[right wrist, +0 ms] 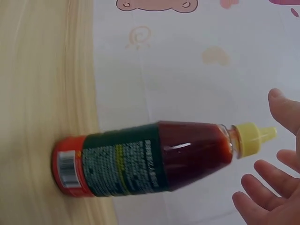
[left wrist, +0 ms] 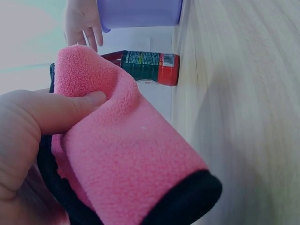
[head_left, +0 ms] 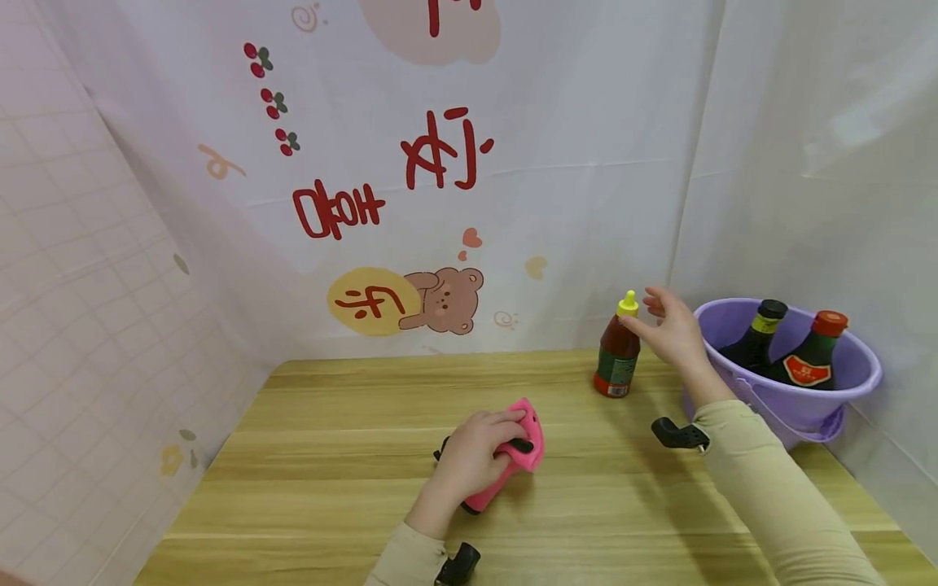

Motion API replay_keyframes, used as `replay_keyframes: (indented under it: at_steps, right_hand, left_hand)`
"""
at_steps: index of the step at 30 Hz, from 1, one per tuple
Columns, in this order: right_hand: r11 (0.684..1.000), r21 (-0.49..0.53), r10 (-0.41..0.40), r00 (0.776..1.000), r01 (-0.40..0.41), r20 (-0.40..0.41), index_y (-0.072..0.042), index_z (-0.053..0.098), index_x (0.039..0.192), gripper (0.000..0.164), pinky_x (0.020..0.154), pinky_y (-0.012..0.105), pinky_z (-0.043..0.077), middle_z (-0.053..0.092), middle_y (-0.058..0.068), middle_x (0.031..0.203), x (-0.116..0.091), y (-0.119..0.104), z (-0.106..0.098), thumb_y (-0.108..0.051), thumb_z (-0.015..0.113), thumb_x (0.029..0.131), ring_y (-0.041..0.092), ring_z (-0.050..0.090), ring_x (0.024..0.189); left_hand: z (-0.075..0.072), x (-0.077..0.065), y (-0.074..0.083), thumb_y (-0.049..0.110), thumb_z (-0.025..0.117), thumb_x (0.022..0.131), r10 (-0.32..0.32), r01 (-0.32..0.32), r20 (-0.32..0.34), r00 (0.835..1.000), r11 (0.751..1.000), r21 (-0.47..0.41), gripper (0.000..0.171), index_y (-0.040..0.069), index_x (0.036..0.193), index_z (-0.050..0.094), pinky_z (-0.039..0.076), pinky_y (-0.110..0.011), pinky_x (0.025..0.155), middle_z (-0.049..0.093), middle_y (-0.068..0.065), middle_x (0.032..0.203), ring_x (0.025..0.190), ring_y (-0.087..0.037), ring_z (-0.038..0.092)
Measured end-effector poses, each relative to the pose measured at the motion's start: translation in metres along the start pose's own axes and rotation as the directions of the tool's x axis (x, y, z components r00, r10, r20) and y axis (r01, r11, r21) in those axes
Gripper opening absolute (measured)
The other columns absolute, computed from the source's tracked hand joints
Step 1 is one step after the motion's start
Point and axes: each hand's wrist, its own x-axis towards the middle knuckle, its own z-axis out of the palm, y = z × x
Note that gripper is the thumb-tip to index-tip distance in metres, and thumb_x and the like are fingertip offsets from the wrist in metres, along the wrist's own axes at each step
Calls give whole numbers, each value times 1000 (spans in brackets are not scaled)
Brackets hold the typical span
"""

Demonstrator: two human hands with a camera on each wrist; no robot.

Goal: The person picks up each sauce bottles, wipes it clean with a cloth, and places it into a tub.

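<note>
My left hand (head_left: 476, 456) grips a folded pink cloth (left wrist: 126, 145) with black edging, its thumb pressed over the fleecy side. The cloth is held just over the middle of the wooden table. Toward the back right stands an upright sauce bottle (right wrist: 140, 159) with red-brown contents, a green label and a yellow nozzle cap (right wrist: 251, 138). My right hand (head_left: 672, 330) is beside that cap, thumb and fingers spread apart around its level. In the right wrist view a gap shows between the fingers and the cap, and nothing is held.
A purple bucket (head_left: 787, 411) stands at the right of the table, close to my right forearm. Inside it are two dark bottles, one with a black cap (head_left: 772, 309) and one with a red cap (head_left: 830, 323). A printed white curtain (head_left: 586, 163) hangs behind the table.
</note>
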Motion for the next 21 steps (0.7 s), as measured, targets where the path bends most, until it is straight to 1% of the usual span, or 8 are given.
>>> replay_keyframes:
  at_steps: [5, 10, 16, 21]
  right_hand:
    - [999, 36, 31, 999, -30, -29, 6, 35, 147, 79, 100, 60, 41, 48, 34, 137, -1, 2, 9, -34, 73, 90, 49, 49, 124]
    - [997, 25, 69, 997, -68, -41, 5, 37, 146, 78, 99, 59, 42, 51, 33, 134, -2, 5, 16, -35, 73, 90, 47, 51, 122]
    - [996, 12, 84, 995, -83, -62, 5, 42, 141, 70, 95, 59, 44, 54, 32, 129, -2, 7, 24, -31, 73, 90, 48, 54, 118]
    - [996, 24, 91, 993, -89, -73, 6, 43, 140, 66, 96, 59, 45, 53, 33, 128, 2, 9, 30, -26, 72, 91, 48, 54, 116]
  left_hand:
    - [-1, -1, 0, 0, 74, 77, -7, 7, -2, 1000, 1000, 9, 34, 19, 104, 74, 50, -31, 92, 64, 3, 130, 114, -19, 62]
    - [-2, -1, 0, 0, 74, 77, -9, 9, -7, 1000, 1000, 6, 33, 19, 103, 74, 50, -30, 92, 66, 3, 127, 115, -18, 61]
    - [-3, -1, -1, 0, 75, 77, -13, 13, -11, 1000, 1000, 2, 33, 19, 104, 74, 50, -30, 93, 66, 3, 127, 116, -18, 61]
    - [-4, -1, -2, 0, 74, 78, -40, 40, -2, 999, 999, -3, 33, 19, 104, 74, 49, -31, 94, 66, 5, 127, 119, -17, 59]
